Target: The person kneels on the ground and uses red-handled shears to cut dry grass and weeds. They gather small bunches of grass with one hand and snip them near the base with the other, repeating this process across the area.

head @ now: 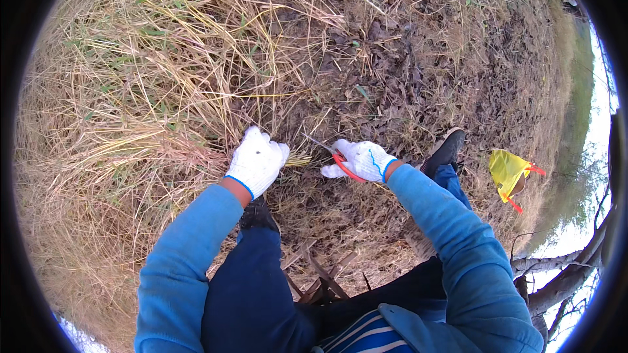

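My left hand, in a white knit glove, is closed around a bundle of dry grass stalks; the stalk ends stick out on its right, and the long part spreads to the left. My right hand, gloved alike, holds scissors with red handles. Their thin metal blades point up and left, a little to the right of the stalk ends and apart from them. Whether the blades are fully closed is too small to tell.
Tall dry grass covers the left side. Dead leaves lie on the ground ahead. A yellow bag with red straps sits at the right, near tree branches. Wooden pieces are between my legs, and my shoes rest on the ground.
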`<state>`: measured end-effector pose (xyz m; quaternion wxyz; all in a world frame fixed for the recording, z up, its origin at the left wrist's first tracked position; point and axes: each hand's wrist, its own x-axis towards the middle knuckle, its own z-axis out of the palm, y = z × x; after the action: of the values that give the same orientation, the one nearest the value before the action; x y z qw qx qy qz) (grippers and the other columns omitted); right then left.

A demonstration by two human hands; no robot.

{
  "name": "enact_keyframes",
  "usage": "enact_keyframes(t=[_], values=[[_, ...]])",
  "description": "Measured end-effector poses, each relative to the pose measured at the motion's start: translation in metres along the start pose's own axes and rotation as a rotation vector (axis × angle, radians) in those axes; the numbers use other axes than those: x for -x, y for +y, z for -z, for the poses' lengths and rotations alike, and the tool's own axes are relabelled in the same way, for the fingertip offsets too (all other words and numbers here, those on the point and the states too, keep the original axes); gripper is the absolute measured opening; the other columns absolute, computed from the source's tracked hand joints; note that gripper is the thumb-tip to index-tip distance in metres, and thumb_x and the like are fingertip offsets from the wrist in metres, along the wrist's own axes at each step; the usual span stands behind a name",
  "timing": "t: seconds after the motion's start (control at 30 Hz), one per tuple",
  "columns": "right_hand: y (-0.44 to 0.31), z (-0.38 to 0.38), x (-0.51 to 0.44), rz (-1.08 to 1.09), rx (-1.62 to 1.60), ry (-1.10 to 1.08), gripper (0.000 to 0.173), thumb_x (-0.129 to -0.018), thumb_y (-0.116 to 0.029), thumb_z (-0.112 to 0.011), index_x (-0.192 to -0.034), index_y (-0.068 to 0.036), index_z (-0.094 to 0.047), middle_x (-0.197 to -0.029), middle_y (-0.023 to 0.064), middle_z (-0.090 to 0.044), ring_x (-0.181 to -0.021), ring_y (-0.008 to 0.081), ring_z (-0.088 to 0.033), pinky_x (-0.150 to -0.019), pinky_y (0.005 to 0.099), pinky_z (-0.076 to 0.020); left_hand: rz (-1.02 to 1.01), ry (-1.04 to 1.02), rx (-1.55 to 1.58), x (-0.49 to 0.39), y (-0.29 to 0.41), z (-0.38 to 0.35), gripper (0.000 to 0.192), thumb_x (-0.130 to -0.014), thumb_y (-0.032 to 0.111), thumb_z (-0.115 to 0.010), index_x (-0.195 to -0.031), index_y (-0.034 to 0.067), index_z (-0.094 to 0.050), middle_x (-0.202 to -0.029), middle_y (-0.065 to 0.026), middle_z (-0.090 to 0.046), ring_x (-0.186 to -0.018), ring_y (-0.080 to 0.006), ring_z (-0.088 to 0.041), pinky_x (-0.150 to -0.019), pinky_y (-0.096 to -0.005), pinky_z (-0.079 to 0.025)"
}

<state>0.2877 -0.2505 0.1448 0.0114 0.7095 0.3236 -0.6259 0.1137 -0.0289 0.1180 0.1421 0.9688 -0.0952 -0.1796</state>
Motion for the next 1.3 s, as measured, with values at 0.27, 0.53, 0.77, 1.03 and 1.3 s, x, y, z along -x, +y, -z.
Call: enact_keyframes(t=[0.27,0.53,0.77,1.03,1.3], values=[[0.006,-0.033,0.004,0.043,-0.470,-0.340,0.074,-0.094,-0.070,-0.061,-0.128,-0.005,-0.060,-0.093,0.0147,-0.067,-0.085,0.0264,-0.068,-0.077,0.0382,-0.0548,-0.109,-0.071,-0.151,0.039,0.024,-0.006,0.010,-0.088,0.012,-0.056,-0.096,0.008,-0.060,-0.078,-0.0062,-0.057,-0.087,-0.0281,-0.061,-0.106,-0.0566,-0.043],[-0.018,-0.042,-0.020,-0.032,-0.673,-0.340,0.078,-0.089,-0.080,-0.058,-0.100,-0.003,-0.066,-0.090,0.0097,-0.065,-0.078,0.0194,-0.067,-0.067,0.0337,-0.0548,-0.119,-0.114,-0.128,0.062,0.039,-0.006,0.021,-0.089,0.012,-0.055,-0.108,0.006,-0.060,-0.084,-0.0052,-0.058,-0.091,-0.0271,-0.061,-0.110,-0.0563,-0.041],[0.002,-0.061,-0.006,-0.135,-0.721,-0.440,0.080,-0.087,-0.081,-0.061,-0.105,-0.003,-0.067,-0.090,0.0077,-0.064,-0.076,0.0181,-0.066,-0.065,0.0333,-0.0552,-0.074,-0.048,-0.087,0.069,0.031,-0.013,0.026,-0.088,0.013,-0.055,-0.113,0.007,-0.060,-0.085,-0.0047,-0.057,-0.088,-0.0258,-0.060,-0.111,-0.0541,-0.042],[-0.012,-0.087,-0.031,-0.076,-1.075,-0.365,0.076,-0.091,-0.076,-0.061,-0.110,-0.003,-0.066,-0.082,0.0041,-0.064,-0.068,0.0140,-0.065,-0.059,0.0292,-0.0535,-0.038,-0.004,-0.026,0.070,0.024,-0.011,0.029,-0.088,0.013,-0.055,-0.116,0.007,-0.063,-0.087,-0.0063,-0.060,-0.091,-0.0269,-0.062,-0.109,-0.0538,-0.045],[-0.028,-0.087,-0.024,-0.054,-1.121,-0.194,0.067,-0.093,-0.068,-0.065,-0.092,-0.001,-0.068,-0.059,-0.0001,-0.051,-0.046,0.0117,-0.049,-0.044,0.0292,-0.0375,0.016,0.045,-0.031,0.063,0.016,-0.005,0.023,-0.086,0.011,-0.057,-0.108,0.012,-0.063,-0.083,-0.0057,-0.061,-0.089,-0.0269,-0.063,-0.108,-0.0526,-0.045]])
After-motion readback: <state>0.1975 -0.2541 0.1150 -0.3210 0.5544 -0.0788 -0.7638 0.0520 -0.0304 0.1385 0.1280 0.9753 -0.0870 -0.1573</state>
